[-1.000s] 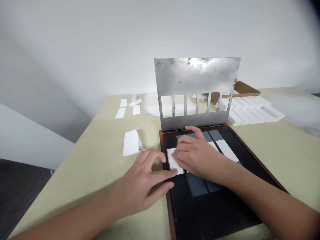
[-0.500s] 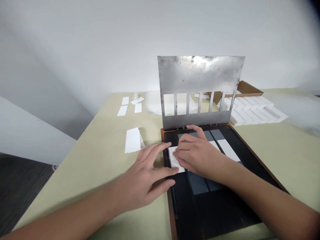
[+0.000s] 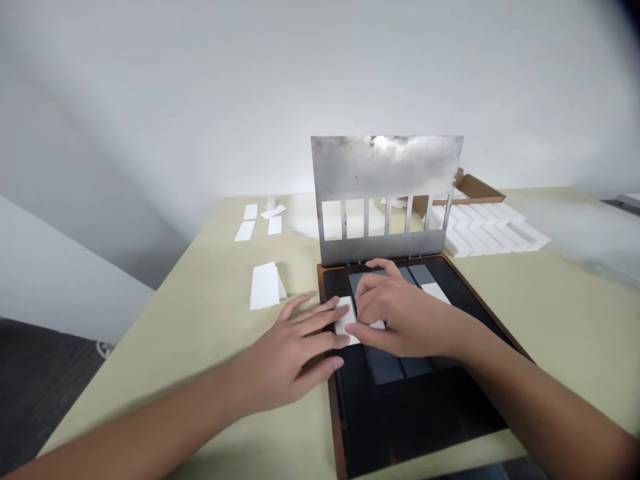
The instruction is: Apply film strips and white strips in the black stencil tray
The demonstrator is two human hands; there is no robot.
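Note:
My left hand [image 3: 300,350] lies at the left edge of a black board [image 3: 395,413], its fingers spread and their tips touching a white card [image 3: 344,321]. Over the board is my right hand [image 3: 400,310], fingers bent inward and thumb tip on the same card. Whatever its curled fingers grip, if anything, is hidden. Part of another white piece shows under the right palm, and a further white card [image 3: 437,293] lies to its right. Dark grey rectangles [image 3: 383,365] mark the board. A metal plate [image 3: 387,167] with a row of rectangular openings stands upright, hinged at the board's far edge.
A small pile of white cards [image 3: 265,287] lies left of the board, with several loose white cards [image 3: 245,231] farther back. Behind the plate at right are rows of white blocks [image 3: 500,233] and an open cardboard box [image 3: 477,189]. A wall backs the table.
The view has shifted, so the board and plate appear slightly lower and farther left. My left fingertips have moved onto the white card; my right thumb has spread a little from its fingers.

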